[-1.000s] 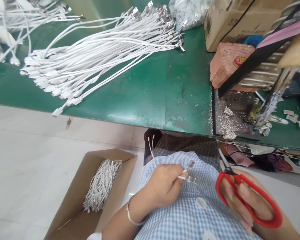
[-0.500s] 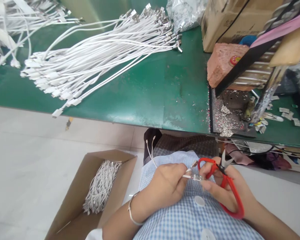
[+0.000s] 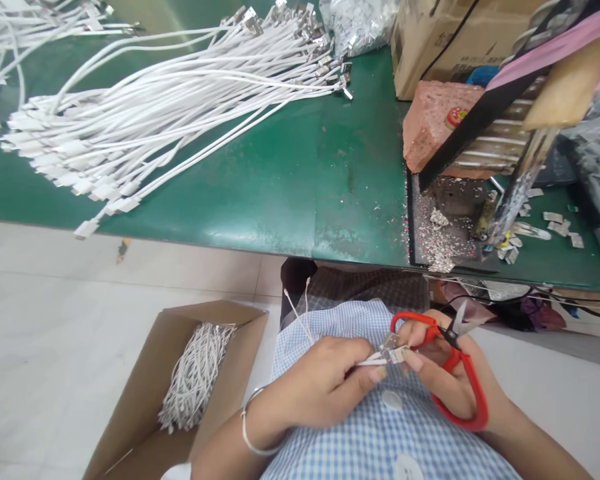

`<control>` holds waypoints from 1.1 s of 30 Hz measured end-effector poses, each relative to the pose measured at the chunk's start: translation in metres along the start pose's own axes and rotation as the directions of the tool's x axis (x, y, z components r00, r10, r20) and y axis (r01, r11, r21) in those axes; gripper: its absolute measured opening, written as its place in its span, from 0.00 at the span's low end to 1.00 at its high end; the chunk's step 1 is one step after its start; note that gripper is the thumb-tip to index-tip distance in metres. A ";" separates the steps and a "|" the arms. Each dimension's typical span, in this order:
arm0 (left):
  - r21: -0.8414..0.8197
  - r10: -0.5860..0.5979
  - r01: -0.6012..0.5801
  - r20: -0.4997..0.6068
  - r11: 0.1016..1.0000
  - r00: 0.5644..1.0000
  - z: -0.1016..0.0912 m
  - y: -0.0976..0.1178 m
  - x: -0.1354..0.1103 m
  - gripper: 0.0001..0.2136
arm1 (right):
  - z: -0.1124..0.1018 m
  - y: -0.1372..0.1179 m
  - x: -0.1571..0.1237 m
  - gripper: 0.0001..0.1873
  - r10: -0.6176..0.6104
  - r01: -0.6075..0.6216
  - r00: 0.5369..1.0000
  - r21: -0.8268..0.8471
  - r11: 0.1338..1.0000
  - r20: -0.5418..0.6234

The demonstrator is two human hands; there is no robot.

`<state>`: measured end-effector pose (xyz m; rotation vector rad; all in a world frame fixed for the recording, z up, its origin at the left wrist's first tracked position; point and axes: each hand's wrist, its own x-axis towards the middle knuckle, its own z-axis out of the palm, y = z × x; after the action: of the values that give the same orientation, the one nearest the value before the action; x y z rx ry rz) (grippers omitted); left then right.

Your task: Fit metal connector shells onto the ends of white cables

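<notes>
My left hand [image 3: 325, 383] is closed round thin white cables [image 3: 300, 317] over my lap, their metal plugs [image 3: 393, 350] sticking out to the right. My right hand [image 3: 440, 377] holds red-handled scissors [image 3: 455, 373], blades pointing up and right, and its fingertips pinch the plugs beside my left thumb. The cables' far ends stick up past my blue checked shirt [image 3: 375, 433].
A green table [image 3: 290, 180] carries a big pile of white cables [image 3: 145, 113], a brick [image 3: 430, 127], a cardboard carton [image 3: 445, 40] and a tray of metal scraps [image 3: 440, 233]. On the floor at the left stands an open cardboard box [image 3: 145, 413] with bundled white cables [image 3: 195, 373].
My right hand came in from the lower right with the scissors and met my left hand at the plugs. The view shifted slightly right.
</notes>
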<state>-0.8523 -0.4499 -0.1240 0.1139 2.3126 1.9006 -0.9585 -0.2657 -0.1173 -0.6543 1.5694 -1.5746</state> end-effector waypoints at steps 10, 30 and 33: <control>-0.364 -0.169 0.147 -0.029 0.920 0.985 0.004 -0.003 0.001 0.19 | 0.003 -0.010 0.007 0.04 -0.106 0.101 0.993 -0.082 0.991 -0.058; -0.188 -0.148 0.092 -0.309 0.978 0.940 0.003 0.000 -0.002 0.16 | -0.014 -0.021 0.018 0.16 -0.262 0.317 0.938 -0.865 0.389 0.226; -0.091 -0.098 0.070 -0.345 0.993 0.934 0.004 0.000 -0.001 0.15 | -0.016 -0.021 0.018 0.17 -0.253 0.320 0.936 -0.894 0.313 0.246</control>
<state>-0.8504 -0.4466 -0.1243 -0.3556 2.4009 2.1072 -0.9848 -0.2734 -0.1015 -1.6720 2.3594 -0.6557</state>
